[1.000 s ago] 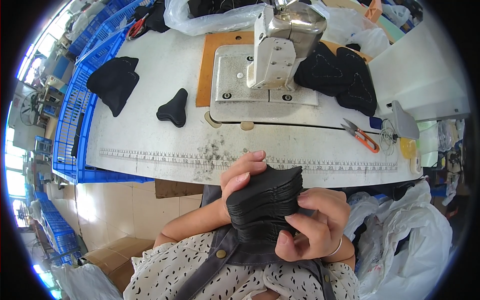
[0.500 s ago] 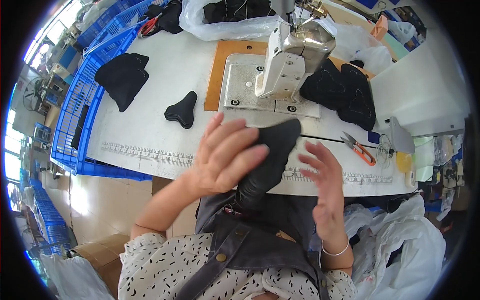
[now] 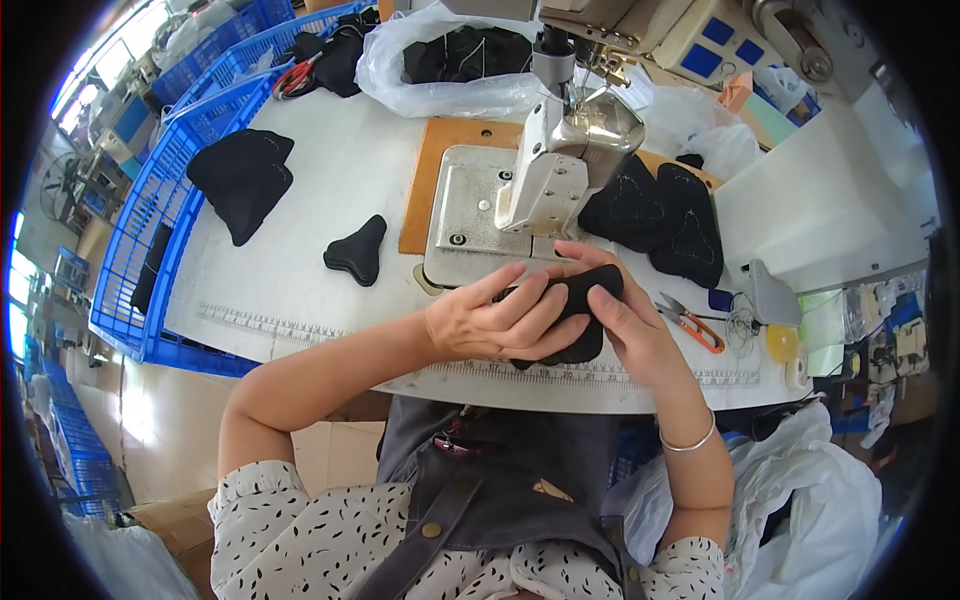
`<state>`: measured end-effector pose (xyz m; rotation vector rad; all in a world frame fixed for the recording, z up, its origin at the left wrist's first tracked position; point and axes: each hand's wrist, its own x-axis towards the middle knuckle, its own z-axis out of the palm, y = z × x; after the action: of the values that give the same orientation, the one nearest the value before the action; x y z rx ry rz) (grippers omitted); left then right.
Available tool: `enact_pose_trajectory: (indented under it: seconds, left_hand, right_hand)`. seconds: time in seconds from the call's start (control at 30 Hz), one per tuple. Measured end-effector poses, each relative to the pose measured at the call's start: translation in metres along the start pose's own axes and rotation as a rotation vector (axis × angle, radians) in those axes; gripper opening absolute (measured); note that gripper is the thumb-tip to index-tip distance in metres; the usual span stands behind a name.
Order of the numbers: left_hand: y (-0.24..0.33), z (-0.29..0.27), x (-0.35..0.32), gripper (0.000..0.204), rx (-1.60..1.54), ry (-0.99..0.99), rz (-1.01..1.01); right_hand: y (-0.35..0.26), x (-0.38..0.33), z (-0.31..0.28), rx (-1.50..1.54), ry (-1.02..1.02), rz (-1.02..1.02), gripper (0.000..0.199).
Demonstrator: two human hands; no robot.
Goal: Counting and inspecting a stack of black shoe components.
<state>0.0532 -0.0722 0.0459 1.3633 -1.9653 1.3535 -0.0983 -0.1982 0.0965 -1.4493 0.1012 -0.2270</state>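
Both my hands grip a black fabric piece [image 3: 582, 345] over the front of the sewing table, just before the sewing machine [image 3: 560, 165]. My left hand [image 3: 510, 318] lies across its near left side, fingers curled over it. My right hand [image 3: 632, 325] pinches its right end, thumb on top and fingers behind. Part of the piece is hidden under my fingers. To the left, a small stack of three-lobed black pieces [image 3: 357, 252] lies on the table. Farther left is a larger pile of black pieces [image 3: 240, 182]. More black pieces with pale stitching [image 3: 690, 225] rest right of the machine.
Orange-handled thread snips [image 3: 695, 328] lie right of my right hand, near a coil of thread [image 3: 741, 330]. A blue plastic crate [image 3: 135, 270] borders the table's left side. Behind the machine stands a clear bag of black pieces [image 3: 385, 75]. A ruler strip [image 3: 270, 322] runs along the front edge.
My right hand, apart from the black piece before, now grips it. Both hands and the piece are closer to the machine's base. The head view has shifted slightly.
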Motion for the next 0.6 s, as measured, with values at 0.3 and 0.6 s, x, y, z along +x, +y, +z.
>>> enact_pose_trajectory:
  seconds: [0.3, 0.6]
  left_hand:
    - [-0.002, 0.001, 0.006, 0.038, 0.122, 0.342, -0.029]
    - [0.007, 0.000, 0.016, 0.036, 0.136, 0.540, -0.035]
  right_hand:
    - [-0.012, -0.018, 0.010, 0.152, 0.043, 0.091, 0.060]
    - [-0.024, -0.030, 0.025, 0.070, -0.016, 0.021, 0.056]
